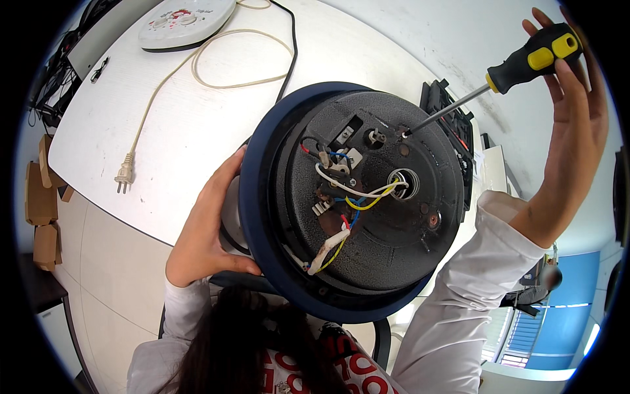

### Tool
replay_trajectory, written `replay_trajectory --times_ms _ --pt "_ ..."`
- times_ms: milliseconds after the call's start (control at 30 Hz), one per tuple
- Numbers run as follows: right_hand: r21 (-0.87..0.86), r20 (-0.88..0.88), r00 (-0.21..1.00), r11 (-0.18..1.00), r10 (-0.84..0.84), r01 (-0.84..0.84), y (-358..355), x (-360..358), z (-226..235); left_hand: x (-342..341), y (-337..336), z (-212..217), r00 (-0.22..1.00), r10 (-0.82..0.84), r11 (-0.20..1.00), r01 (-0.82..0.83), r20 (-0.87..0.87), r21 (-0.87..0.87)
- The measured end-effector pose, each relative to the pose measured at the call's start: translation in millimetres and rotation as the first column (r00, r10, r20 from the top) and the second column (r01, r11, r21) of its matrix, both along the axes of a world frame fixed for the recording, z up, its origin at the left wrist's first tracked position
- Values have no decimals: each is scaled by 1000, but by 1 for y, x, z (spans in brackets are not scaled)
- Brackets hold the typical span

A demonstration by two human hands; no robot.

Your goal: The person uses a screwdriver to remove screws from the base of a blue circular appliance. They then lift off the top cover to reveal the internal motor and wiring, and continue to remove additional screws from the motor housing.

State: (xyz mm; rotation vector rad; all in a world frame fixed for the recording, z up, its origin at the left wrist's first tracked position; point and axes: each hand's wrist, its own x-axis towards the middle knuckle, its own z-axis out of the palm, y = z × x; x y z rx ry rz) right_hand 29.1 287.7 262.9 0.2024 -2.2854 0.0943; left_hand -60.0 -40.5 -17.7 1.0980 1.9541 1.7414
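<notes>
A round electric appliance (394, 249), apparently a rice cooker or similar pot, sits tilted before me with its dark speckled metal underside facing up and a dark blue rim (261, 197) around it. White, yellow, blue and red wires (361, 197) run between terminals and a threaded central hole. My left hand (207, 226) grips the blue rim from the left, thumb low and fingers partly hidden behind it. In my right hand (571, 98) is a screwdriver (535, 59) with a black and yellow handle. Its tip meets the underside near the upper right edge, at a small screw.
On the white table (118, 85) lie a beige cord with a two-pin plug (125, 172) and a white decorated lid-like piece (187, 23). Behind the appliance rests a black tool case (453, 111). Cardboard boxes (41, 203) stand at the left; another person (535, 292) is far right.
</notes>
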Motion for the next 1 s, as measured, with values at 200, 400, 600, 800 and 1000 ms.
replay_trajectory --times_ms 200,400,600,800,1000 --pt "122 -216 965 976 -149 178 -2 -2 -11 0 0 -1 1000 -1 1000 1 -11 10" --pt "-66 -33 999 998 9 -11 0 -1 -2 0 -1 0 1000 -7 1000 7 -8 2" --pt "-5 -131 976 984 -175 176 -9 -4 -15 1 0 0 1000 1 1000 -1 -3 2" --pt "-79 -58 996 995 -68 63 -11 -2 -11 0 0 0 1000 0 1000 0 2 0" --pt "-72 -82 983 984 -166 161 -14 -6 -18 0 0 1 1000 -3 1000 3 0 5"
